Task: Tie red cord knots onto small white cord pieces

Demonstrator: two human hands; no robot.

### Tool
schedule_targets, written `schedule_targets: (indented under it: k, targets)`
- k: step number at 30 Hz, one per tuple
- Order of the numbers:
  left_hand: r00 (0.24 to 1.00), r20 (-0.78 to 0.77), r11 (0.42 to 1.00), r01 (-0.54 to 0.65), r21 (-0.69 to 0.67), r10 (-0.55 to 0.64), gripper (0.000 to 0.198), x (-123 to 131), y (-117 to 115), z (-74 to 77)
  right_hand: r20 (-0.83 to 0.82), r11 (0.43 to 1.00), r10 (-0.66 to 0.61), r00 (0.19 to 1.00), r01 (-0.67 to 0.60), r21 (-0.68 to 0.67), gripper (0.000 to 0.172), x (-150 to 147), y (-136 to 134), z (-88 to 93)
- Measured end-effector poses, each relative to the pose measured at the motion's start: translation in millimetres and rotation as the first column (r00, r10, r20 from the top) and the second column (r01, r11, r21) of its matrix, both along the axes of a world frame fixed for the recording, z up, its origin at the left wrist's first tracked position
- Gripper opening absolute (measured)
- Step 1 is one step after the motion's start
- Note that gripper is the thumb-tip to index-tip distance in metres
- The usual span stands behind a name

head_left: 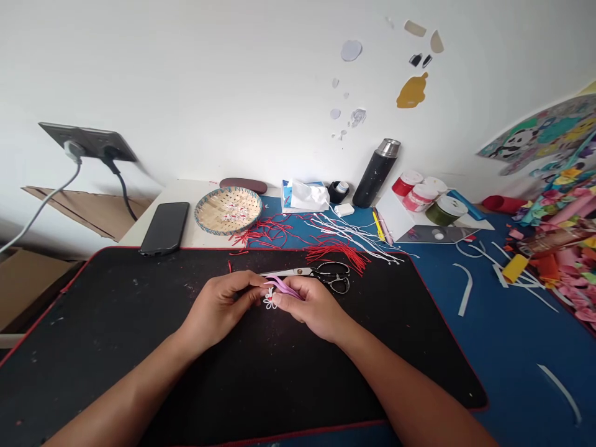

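Note:
Above the black mat, my left hand (228, 305) pinches a small white cord knot (270, 302) with looped petals and a touch of red. My right hand (314, 304) is closed around purple tweezers (285, 287), whose bent tips reach toward the knot and my left fingertips. The right thumb lies against the knot's edge. Just beyond both hands lie scissors (321, 271) with silver blades and dark handles. Behind them are a bundle of red cords (342, 253) and loose white cords (354, 234).
A black phone (165, 228) and a woven basket (228, 211) with small pieces inside lie back left. A tissue box (302, 197), a black thermos (377, 172) and spools of cord (446, 210) line the wall. Colourful craft pieces (568, 248) crowd the right edge.

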State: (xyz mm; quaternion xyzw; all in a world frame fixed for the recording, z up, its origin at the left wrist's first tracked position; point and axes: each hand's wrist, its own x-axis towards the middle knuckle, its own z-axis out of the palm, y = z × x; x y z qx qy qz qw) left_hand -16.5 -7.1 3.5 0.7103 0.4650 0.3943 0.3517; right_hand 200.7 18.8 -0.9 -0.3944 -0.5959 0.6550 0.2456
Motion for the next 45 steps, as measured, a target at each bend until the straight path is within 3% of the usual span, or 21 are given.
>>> schedule_targets:
  k: [5, 16, 24, 26, 29, 33, 40, 43, 45]
  targets:
    - [0.995, -0.095, 0.994, 0.035, 0.107, -0.025, 0.018, -2.8, -0.8, 2.0, 0.012, 1.0, 0.013, 1.0, -0.013, 0.006, 0.035, -0.2, -0.5, 1.5]
    - [0.99, -0.137, 0.997, 0.022, 0.074, -0.012, 0.016, -1.7, -1.4, 5.3, 0.018, 1.0, 0.013, 1.0, -0.013, 0.014, 0.038, -0.5, -0.5, 2.1]
    - [0.984, -0.164, 0.987, -0.039, 0.156, 0.064, 0.014, 4.8, -4.9, 5.6, -0.021, 1.0, -0.014, 1.0, 0.014, 0.012, 0.032, -0.9, 0.3, -0.3]
    - [0.988, -0.13, 0.991, -0.07, 0.113, 0.085, 0.014, 7.4, -4.0, 6.5, -0.015, 1.0, -0.028, 0.999, 0.028, 0.01, 0.034, -1.0, 0.8, -1.7]
    - [0.996, -0.003, 0.989, -0.085, -0.123, 0.086, 0.02, 8.9, -0.5, 8.3, 0.007, 0.999, -0.042, 0.999, 0.042, 0.025, 0.033, -0.7, 2.0, -3.3]
    - [0.981, 0.181, 0.904, 0.019, -0.427, 0.065, 0.037, 8.0, 4.2, 8.5, 0.054, 0.988, -0.074, 0.996, 0.066, 0.142, 0.027, -0.2, 3.2, -3.6]
    - [0.977, 0.19, 0.879, 0.007, -0.476, 0.095, 0.035, 7.8, 5.3, 4.9, 0.153, 0.971, -0.085, 0.985, 0.047, 0.234, 0.028, -1.4, 1.2, -2.8]
    - [0.945, 0.244, 0.889, -0.088, -0.449, 0.217, 0.033, 0.8, 9.3, 6.1, 0.138, 0.962, -0.097, 0.986, 0.057, 0.265, 0.024, -0.8, 1.3, -1.4]
    - [0.883, 0.318, 0.887, -0.197, -0.417, 0.346, 0.031, -4.6, 12.3, 7.5, 0.137, 0.953, -0.123, 0.983, 0.078, 0.292, 0.024, -0.5, 1.2, -1.5]
